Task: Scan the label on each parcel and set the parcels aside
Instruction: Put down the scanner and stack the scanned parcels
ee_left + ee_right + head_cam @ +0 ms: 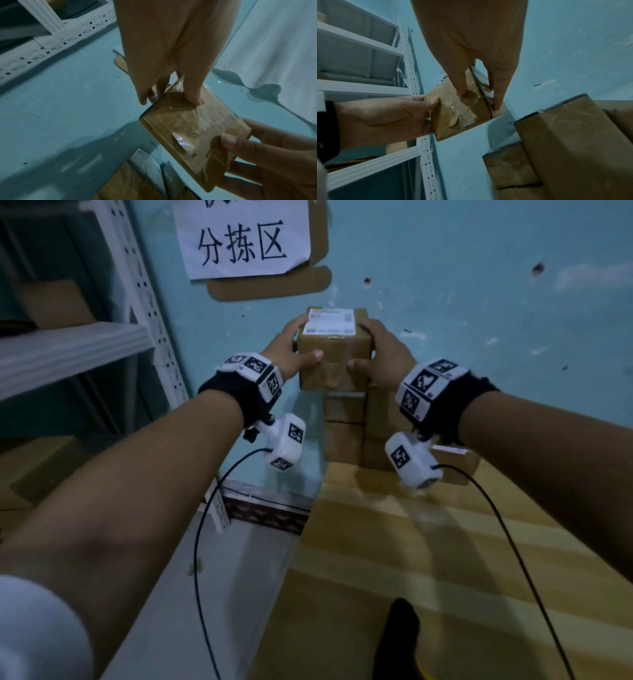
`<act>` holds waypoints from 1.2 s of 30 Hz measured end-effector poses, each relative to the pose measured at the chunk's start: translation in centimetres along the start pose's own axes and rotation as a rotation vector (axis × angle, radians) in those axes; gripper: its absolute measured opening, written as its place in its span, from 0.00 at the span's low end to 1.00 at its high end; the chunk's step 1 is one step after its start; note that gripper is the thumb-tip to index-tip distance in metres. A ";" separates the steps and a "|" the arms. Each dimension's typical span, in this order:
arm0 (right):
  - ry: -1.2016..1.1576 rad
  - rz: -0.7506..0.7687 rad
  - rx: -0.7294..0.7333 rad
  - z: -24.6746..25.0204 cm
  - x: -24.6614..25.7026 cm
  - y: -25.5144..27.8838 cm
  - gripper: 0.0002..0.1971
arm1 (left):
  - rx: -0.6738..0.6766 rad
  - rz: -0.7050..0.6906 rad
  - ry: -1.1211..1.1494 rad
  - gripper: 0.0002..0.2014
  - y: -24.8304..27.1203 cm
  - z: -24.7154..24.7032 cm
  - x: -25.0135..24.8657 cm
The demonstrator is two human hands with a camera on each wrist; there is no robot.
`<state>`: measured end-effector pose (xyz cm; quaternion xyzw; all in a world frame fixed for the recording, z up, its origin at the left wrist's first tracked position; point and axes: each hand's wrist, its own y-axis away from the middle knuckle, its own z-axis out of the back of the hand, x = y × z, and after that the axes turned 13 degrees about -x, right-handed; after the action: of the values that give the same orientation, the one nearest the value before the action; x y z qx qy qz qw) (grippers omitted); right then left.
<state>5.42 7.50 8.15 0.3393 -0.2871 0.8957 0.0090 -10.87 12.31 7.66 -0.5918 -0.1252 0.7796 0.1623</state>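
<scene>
A small taped cardboard parcel [334, 356] with a white label [330, 325] on its top face is held up in front of the blue wall. My left hand [291, 350] grips its left side, thumb on the near face. My right hand [378, 354] grips its right side the same way. The left wrist view shows the parcel [190, 135] from below with my thumb pressed on its taped face. In the right wrist view the parcel [460, 112] sits between both hands. Below stands a stack of parcels [356, 429] on the wooden table [428, 559].
A white metal shelving rack [78, 350] stands at the left against the wall. A paper sign [241, 236] hangs on the wall above. More cardboard boxes [573, 142] are stacked at the right. A black object [399, 642] lies at the table's near edge.
</scene>
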 end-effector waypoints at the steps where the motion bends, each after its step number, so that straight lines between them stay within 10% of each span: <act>1: 0.000 -0.001 -0.017 -0.4 -0.5 -0.9 0.34 | 0.001 -0.008 0.020 0.33 -0.9 -0.5 0.3; 18: 0.095 0.025 -0.068 -5.0 -6.9 -3.8 0.32 | 0.013 0.108 0.341 0.37 -5.3 -5.6 7.7; 36: 0.109 -0.033 -0.170 -2.8 -6.1 -2.9 0.34 | -0.083 0.200 0.131 0.44 -3.5 -4.5 6.6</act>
<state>9.02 12.50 4.19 0.2929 -0.3556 0.8850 0.0682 -7.82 18.22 2.02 -0.6574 -0.0870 0.7455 0.0670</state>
